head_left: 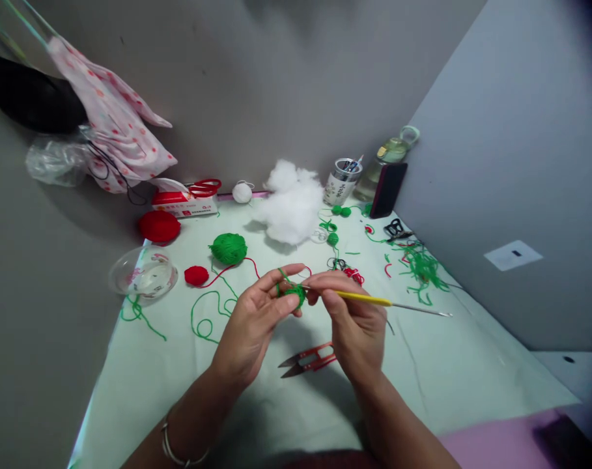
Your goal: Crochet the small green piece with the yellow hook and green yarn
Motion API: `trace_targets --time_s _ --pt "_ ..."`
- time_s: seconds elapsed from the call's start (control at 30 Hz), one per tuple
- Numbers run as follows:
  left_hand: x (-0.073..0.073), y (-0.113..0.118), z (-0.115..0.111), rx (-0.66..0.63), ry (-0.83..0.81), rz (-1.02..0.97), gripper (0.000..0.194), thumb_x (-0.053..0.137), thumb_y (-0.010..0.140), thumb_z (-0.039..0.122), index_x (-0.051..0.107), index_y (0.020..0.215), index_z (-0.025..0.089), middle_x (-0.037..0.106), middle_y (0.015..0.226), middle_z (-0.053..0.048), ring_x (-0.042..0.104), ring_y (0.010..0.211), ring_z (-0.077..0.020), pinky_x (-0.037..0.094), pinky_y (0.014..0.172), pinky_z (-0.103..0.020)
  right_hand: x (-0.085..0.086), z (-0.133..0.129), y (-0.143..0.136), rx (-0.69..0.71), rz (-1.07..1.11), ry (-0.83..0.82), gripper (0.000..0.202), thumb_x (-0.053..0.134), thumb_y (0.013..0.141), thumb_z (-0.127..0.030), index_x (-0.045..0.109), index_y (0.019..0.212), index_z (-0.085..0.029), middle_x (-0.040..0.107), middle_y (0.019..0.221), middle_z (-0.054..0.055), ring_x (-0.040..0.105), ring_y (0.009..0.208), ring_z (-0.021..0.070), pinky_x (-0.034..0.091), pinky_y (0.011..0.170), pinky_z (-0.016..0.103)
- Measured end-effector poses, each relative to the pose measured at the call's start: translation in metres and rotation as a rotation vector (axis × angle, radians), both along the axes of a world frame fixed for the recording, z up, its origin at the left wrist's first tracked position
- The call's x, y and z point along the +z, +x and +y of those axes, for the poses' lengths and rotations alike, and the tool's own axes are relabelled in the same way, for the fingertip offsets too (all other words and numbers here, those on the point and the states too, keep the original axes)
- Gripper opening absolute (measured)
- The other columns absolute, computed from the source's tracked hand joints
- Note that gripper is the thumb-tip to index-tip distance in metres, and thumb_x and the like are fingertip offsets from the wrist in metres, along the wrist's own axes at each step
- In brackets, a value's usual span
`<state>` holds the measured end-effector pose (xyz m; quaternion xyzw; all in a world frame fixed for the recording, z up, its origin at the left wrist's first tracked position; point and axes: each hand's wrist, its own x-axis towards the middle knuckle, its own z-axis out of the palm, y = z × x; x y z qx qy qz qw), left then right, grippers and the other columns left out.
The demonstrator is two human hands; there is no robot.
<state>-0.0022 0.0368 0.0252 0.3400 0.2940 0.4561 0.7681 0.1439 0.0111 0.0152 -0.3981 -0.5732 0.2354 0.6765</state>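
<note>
Near the middle, my left hand [256,316] pinches a small green crocheted piece [296,296], with green yarn looped round its raised fingers. My right hand [357,319] grips a crochet hook [368,298] with a yellow handle, and the hook's left end touches the green piece. A green yarn ball [228,249] lies behind my left hand, its loose strand curling on the cloth. Beside it is a small red yarn ball [197,276]. Orange-handled thread snips [309,359] lie on the cloth below my hands, partly hidden by my right hand.
White stuffing [290,205] is piled at the back, near a pen cup [343,181], a bottle [374,179] and a phone [389,190]. Green scraps [425,270] lie right. A clear bowl [144,272], large red yarn ball [159,227] and box [185,200] stand left.
</note>
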Motion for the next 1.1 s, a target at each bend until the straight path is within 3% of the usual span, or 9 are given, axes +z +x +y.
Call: trace_targets --time_s 0.13,0.23,0.33,0.43,0.6,0.83,0.97,1.1 --pt "-0.004 0.004 -0.004 0.111 0.019 0.029 0.042 0.090 0.080 0.023 0.081 0.121 0.026 0.068 0.086 0.001 0.060 0.082 -0.0123 0.050 0.082 -0.024 -0.006 -0.005 -0.005 -0.148 -0.323 0.121 0.030 0.064 0.098 -0.008 0.079 0.115 -0.027 0.077 0.100 0.006 0.071 0.086 0.0177 0.060 0.071 0.032" --pt "-0.004 0.004 -0.002 0.010 -0.114 -0.083 0.042 0.089 0.080 0.025 0.081 0.121 0.020 0.067 0.087 -0.002 0.059 0.080 -0.0129 0.051 0.079 -0.025 -0.009 -0.007 -0.003 -0.221 -0.454 0.215 0.035 0.065 0.096 -0.004 0.078 0.120 -0.026 0.077 0.106 0.008 0.072 0.092 0.0196 0.061 0.075 0.034" --pt "0.000 0.001 0.003 -0.024 -0.210 -0.146 0.037 0.089 0.077 0.022 0.084 0.113 0.015 0.065 0.086 -0.002 0.054 0.073 -0.0092 0.049 0.070 -0.021 -0.006 -0.005 0.003 -0.138 -0.195 0.111 0.027 0.061 0.099 -0.009 0.079 0.111 -0.025 0.076 0.092 0.005 0.070 0.081 0.0183 0.059 0.068 0.033" --pt "0.002 -0.001 0.004 0.044 -0.110 -0.083 0.038 0.088 0.078 0.019 0.083 0.116 0.021 0.064 0.084 0.001 0.055 0.074 -0.0087 0.049 0.072 -0.019 -0.001 -0.001 0.006 0.017 0.077 -0.026 0.021 0.061 0.103 -0.019 0.080 0.102 -0.026 0.074 0.085 0.004 0.064 0.070 0.0161 0.054 0.059 0.031" --pt "-0.001 0.002 -0.001 0.021 0.041 0.031 0.029 0.083 0.087 0.026 0.083 0.116 0.026 0.070 0.089 -0.001 0.059 0.081 -0.0124 0.050 0.080 -0.024 -0.001 0.002 0.002 0.046 0.068 -0.081 0.018 0.066 0.101 -0.020 0.083 0.100 -0.027 0.078 0.092 0.003 0.064 0.073 0.0140 0.054 0.065 0.029" --pt "-0.002 -0.005 0.003 0.036 0.066 0.082 0.028 0.082 0.086 0.026 0.083 0.113 0.026 0.066 0.087 -0.001 0.058 0.082 -0.0139 0.049 0.082 -0.027 -0.010 0.005 0.007 0.210 0.356 -0.241 0.019 0.063 0.104 -0.030 0.080 0.099 -0.026 0.076 0.091 0.001 0.068 0.071 0.0104 0.057 0.066 0.025" --pt "-0.006 -0.006 0.005 0.026 0.076 0.105 0.026 0.081 0.086 0.025 0.083 0.112 0.027 0.066 0.088 -0.001 0.058 0.082 -0.0130 0.048 0.082 -0.025 -0.007 0.005 0.007 0.218 0.350 -0.230 0.022 0.059 0.106 -0.031 0.077 0.097 -0.024 0.076 0.093 0.002 0.069 0.071 0.0111 0.057 0.065 0.025" --pt "-0.010 -0.005 0.004 0.074 0.131 0.160 0.024 0.079 0.089 0.023 0.081 0.111 0.028 0.064 0.088 0.001 0.059 0.085 -0.0120 0.048 0.083 -0.023 -0.004 -0.003 0.006 0.119 0.134 -0.149 0.022 0.054 0.108 -0.022 0.075 0.102 -0.024 0.076 0.095 0.002 0.069 0.075 0.0124 0.058 0.067 0.027"
